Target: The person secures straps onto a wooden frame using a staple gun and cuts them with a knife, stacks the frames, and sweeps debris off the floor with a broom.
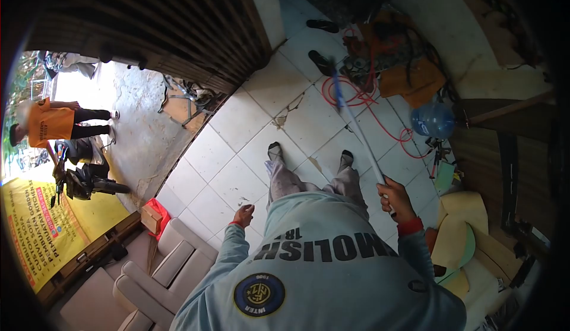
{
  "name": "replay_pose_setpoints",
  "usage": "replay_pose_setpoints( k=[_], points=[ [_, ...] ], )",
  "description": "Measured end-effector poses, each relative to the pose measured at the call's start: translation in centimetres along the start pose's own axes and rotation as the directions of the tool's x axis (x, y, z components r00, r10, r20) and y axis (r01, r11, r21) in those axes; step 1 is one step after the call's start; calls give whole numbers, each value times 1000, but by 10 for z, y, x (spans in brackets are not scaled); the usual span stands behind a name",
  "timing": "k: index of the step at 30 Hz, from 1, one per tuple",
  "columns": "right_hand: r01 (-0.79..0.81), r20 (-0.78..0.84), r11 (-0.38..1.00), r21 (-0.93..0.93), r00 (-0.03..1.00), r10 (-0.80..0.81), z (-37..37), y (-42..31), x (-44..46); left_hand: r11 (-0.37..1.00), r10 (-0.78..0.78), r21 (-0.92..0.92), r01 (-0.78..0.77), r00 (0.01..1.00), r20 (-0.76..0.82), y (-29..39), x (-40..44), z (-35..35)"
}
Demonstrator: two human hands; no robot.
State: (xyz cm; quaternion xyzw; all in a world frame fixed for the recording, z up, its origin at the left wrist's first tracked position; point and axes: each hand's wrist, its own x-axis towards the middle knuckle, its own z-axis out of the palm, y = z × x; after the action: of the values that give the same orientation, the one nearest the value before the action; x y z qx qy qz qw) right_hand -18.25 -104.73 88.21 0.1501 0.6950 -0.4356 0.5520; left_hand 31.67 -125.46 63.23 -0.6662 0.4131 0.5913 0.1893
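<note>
My right hand (396, 199) is closed round the near end of a long pale pole (366, 135). The pole slants forward and left to a blue, motion-blurred far part, close to a black sandal (321, 62); its tip is too smeared to make out. On the left, my left hand (243, 216) hangs beside my body over the tiles, fingers loosely bent and apart, with nothing visible in it. Between the hands are my feet in dark-and-grey socks on the white tiled floor (261, 147).
A red hose (359, 100) coils beside orange cloth (418, 82) and a blue water jug (433, 120). Yellow foam pieces (460, 230) lie at right, pale sofa cushions (172, 259) at left. Outside are a person in orange (56, 120) and a motorbike (86, 170).
</note>
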Motion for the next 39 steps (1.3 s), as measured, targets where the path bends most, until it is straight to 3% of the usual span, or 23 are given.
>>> replay_pose_setpoints(
  k=[1, 3, 4, 5, 6, 7, 10, 11, 13, 16, 20, 23, 25, 27, 29, 31, 32, 33, 34, 35, 36, 37, 39],
  points=[
    [31, -56, 999, -25, 998, -32, 22, 9, 4, 999, 25, 44, -26, 999, 23, 9, 17, -26],
    [94, -155, 993, -75, 982, -105, 67, 41, 36, 932, 362, 71, -357, 929, -77, 23, 57, -89],
    [118, -200, 993, -12, 973, -118, 98, 47, 57, 904, 425, 45, -425, 885, -190, 35, 68, -125],
    [81, -207, 993, 82, 976, -62, 118, 64, 91, 869, 478, 26, -494, 825, -302, 50, 77, -155],
    [138, -150, 990, 38, 980, -131, 133, 93, 137, 879, 429, -19, -476, 809, -402, 74, 69, -179],
    [41, -154, 997, -61, 987, -50, 175, 80, 144, 884, 373, -66, -463, 783, -497, 101, 50, -200],
    [-19, 231, 997, -81, 972, 38, 267, 65, 141, 836, 340, -168, -523, 733, -589, 128, 34, -238],
    [-55, 343, 973, -224, 930, 132, 276, 62, 147, 858, 349, -128, -498, 747, -567, 124, 35, -241],
    [-321, 529, 947, -26, 799, 286, 280, 53, 160, 892, 366, -42, -449, 775, -515, 114, 44, -244],
    [-333, 650, 942, -37, 708, 276, 261, 49, 122, 930, 354, 39, -366, 861, -364, 71, 64, -226],
    [-131, 457, 990, -58, 878, 143, 175, 83, 52, 994, 104, 40, -100, 985, -136, 34, 62, -175],
    [144, 282, 989, -40, 951, -127, 72, 156, -2, 958, -94, 280, 68, 992, 80, 36, 61, -149],
    [138, 52, 990, -17, 989, -137, 40, 186, -41, 947, -45, 320, 20, 997, 70, 61, 58, -129],
    [-61, -241, 993, 103, 967, 84, 24, 182, -75, 926, 65, 373, -60, 998, -1, 91, 76, -112],
    [-53, -433, 997, 50, 899, 69, 0, 224, -46, 917, 208, 356, -181, 977, -40, 124, 97, -92],
    [31, -492, 994, 102, 870, 24, -24, 268, 8, 876, 312, 410, -253, 947, -81, 178, 82, -48],
    [97, -381, 986, 139, 924, -37, -38, 279, 28, 674, 581, 498, -545, 808, 97, 179, 134, -40],
    [156, -269, 970, 188, 958, -102, -52, 289, 51, 383, 779, 520, -764, 569, 263, 181, 177, -30],
    [334, -112, 942, -38, 935, -336, -69, 291, 62, 512, 721, 325, -795, 604, 340, 193, 163, 9],
    [543, 54, 817, -195, 837, -544, -86, 294, 73, 643, 655, 133, -754, 632, 414, 208, 143, 52],
    [264, 121, 947, 183, 950, -289, -93, 258, 53, 446, 644, 404, -798, 600, 474, 217, 118, 105],
    [-105, 289, 867, 488, 956, -47, -97, 227, 35, 198, 617, 619, -760, 587, 524, 227, 62, 164],
    [-136, 410, 838, 529, 905, -112, -103, 197, 28, 159, 541, 387, -908, 408, 735, 248, -54, 250]
  ],
)
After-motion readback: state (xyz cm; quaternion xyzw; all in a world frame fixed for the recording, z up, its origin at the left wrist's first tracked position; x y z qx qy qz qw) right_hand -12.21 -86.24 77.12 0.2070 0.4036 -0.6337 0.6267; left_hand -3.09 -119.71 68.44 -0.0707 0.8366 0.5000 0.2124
